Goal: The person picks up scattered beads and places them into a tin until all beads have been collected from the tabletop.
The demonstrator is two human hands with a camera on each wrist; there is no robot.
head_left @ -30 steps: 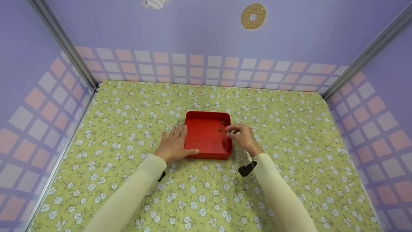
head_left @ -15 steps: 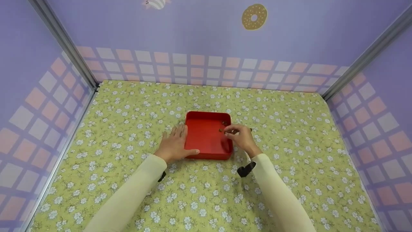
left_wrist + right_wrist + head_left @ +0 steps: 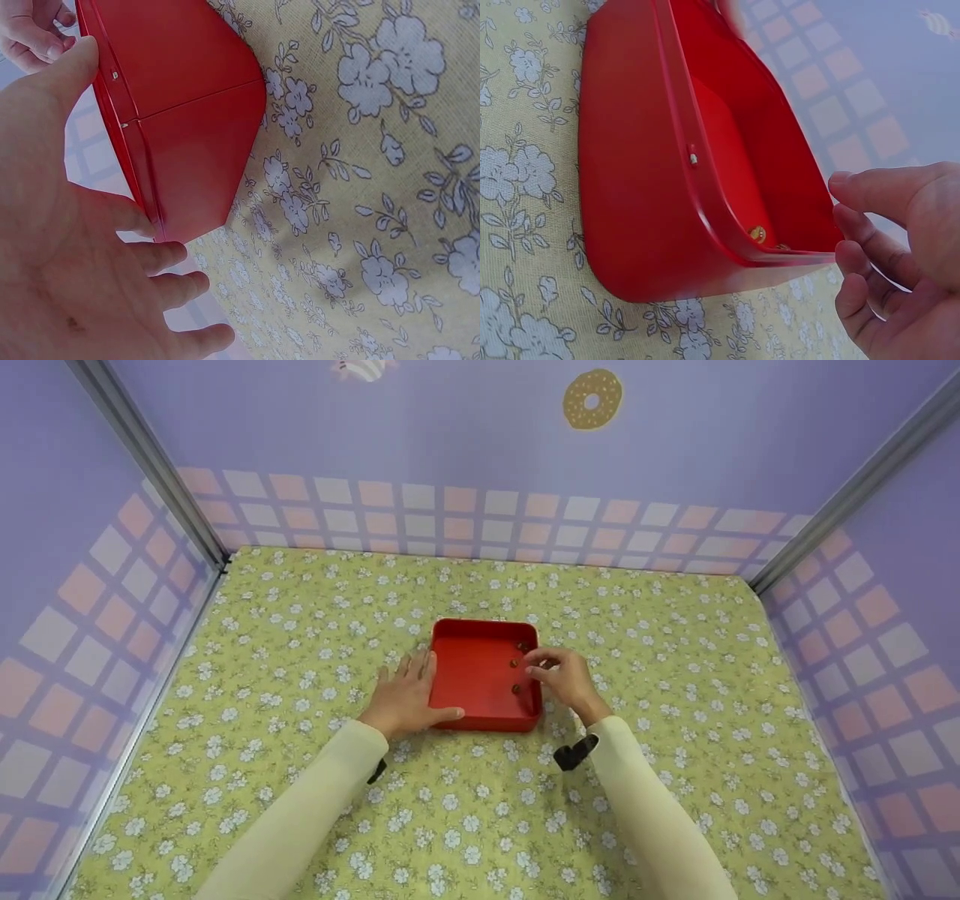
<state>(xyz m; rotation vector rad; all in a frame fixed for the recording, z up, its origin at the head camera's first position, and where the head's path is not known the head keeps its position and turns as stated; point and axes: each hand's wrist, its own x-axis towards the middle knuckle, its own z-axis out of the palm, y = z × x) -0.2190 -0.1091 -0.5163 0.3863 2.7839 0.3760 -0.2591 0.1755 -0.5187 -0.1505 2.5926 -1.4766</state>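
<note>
A red square-sided box (image 3: pixel 480 675) stands on the cloth between the hands. Small gold-brown pieces lie inside along its right side: one piece (image 3: pixel 516 688) near the front, another piece (image 3: pixel 514 663) behind it, and a dark cluster (image 3: pixel 522 646) at the back right corner. In the right wrist view a shiny gold piece (image 3: pixel 757 234) shows; its kind is unclear. The left hand (image 3: pixel 405 694) rests against the left wall, fingers straight, thumb over the front rim. Above the right rim hovers the right hand (image 3: pixel 566 679), fingers loosely bent, with nothing visible between thumb and fingertips (image 3: pixel 844 217).
A yellow floral cloth (image 3: pixel 720 750) covers the table. Purple panels (image 3: pixel 480 435) with a checked band enclose the back and both sides, joined by grey metal posts (image 3: pixel 150 465). A black wrist camera (image 3: pixel 576 753) sits below the right hand.
A gold-brown piece now lies on the box floor near the front right, where none was visible before. The right hand has barely shifted; the left hand stays put.
</note>
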